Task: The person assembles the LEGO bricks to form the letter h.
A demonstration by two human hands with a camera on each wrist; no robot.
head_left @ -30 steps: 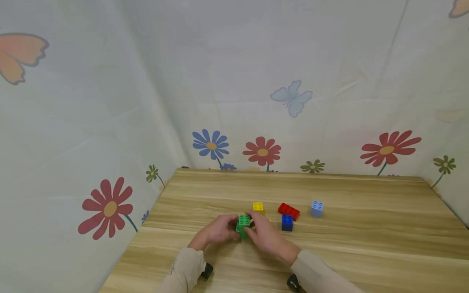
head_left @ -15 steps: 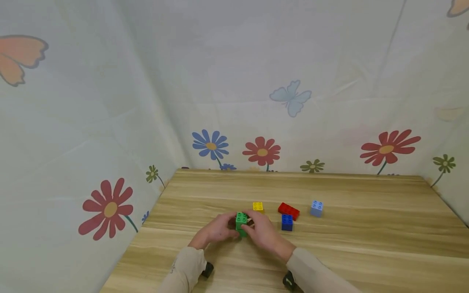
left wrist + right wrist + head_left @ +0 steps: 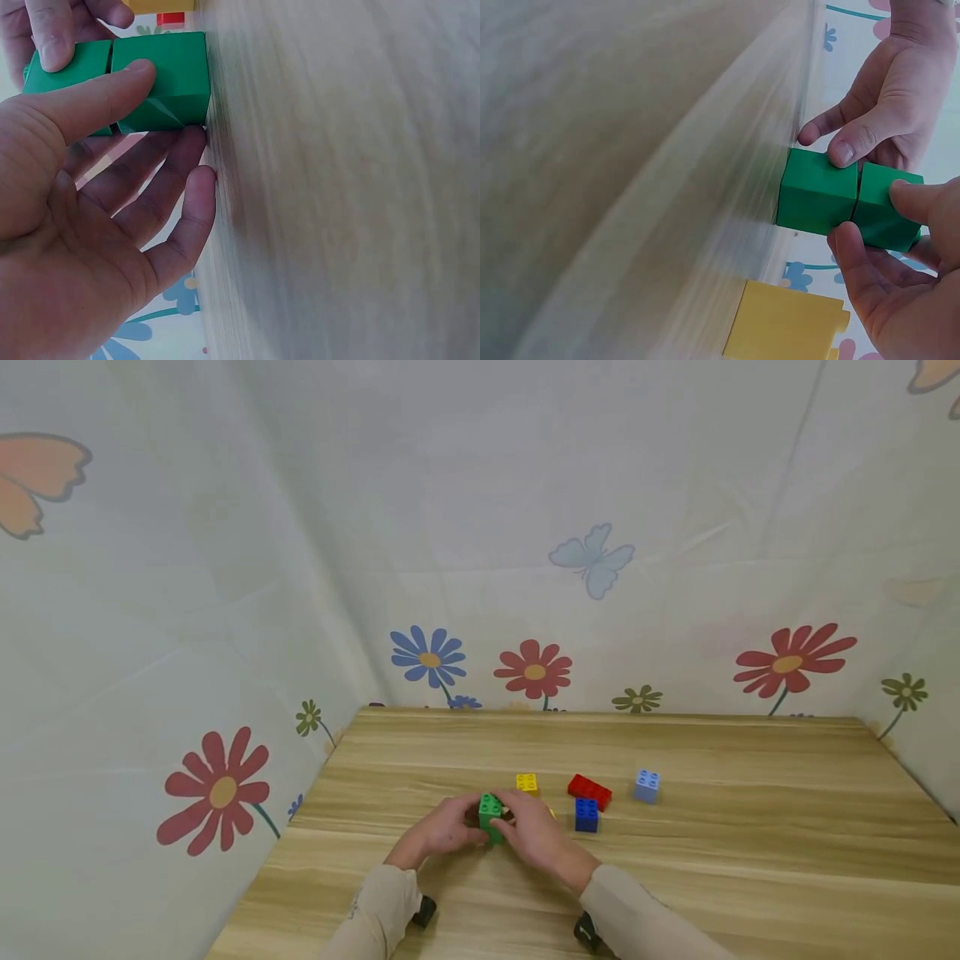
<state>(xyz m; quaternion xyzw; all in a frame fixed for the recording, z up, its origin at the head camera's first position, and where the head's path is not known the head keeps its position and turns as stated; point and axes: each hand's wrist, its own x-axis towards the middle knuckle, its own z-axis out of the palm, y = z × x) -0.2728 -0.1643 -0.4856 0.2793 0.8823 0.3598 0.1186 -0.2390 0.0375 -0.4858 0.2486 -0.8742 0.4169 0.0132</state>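
Two green bricks stand one on the other on the table, the upper green brick [image 3: 491,805] [image 3: 888,208] aligned over the lower green brick [image 3: 163,81] [image 3: 817,190], with a thin seam between them. My left hand [image 3: 448,827] [image 3: 97,217] grips the lower brick from the left, thumb on its near side. From the right, my right hand [image 3: 542,835] [image 3: 907,289] pinches the upper brick between thumb and fingers. A yellow brick [image 3: 786,321] stands close to the right hand in the right wrist view.
Behind the hands on the wooden table [image 3: 720,852] are another yellow brick [image 3: 527,783], a red brick [image 3: 589,792], a dark blue brick [image 3: 587,816] and a light blue brick [image 3: 647,786]. A flowered cloth [image 3: 465,527] hangs behind the table.
The upper green brick has moved left and now lines up over the lower one, which it only partly covered before. My right hand has shifted left with it; my left hand has hardly moved.
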